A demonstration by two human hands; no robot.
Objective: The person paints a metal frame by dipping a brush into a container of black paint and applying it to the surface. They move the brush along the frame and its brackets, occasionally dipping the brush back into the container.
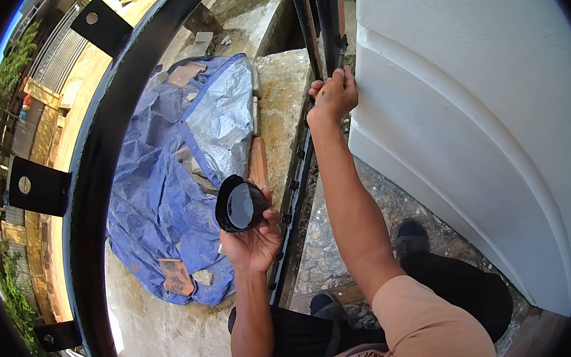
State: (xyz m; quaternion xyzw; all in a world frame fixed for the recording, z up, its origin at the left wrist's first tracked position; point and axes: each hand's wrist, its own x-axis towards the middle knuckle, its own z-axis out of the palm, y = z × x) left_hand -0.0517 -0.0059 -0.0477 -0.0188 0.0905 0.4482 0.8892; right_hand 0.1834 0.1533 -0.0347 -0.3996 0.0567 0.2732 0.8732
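Note:
My left hand is wrapped around a small cup coated in black, tilted so its mouth faces me. Glossy dark paint reflects the light inside it. Farther forward, my right hand is closed on a slim paintbrush, its dark tip up against a black metal bar. Part of the brush is hidden by the fingers. The bar stands beside a white wall.
A curved black metal frame with drilled tabs arcs along the left. Beyond the cup, a blue tarp is weighted with broken tiles. The white moulded wall rises on the right, above stone paving.

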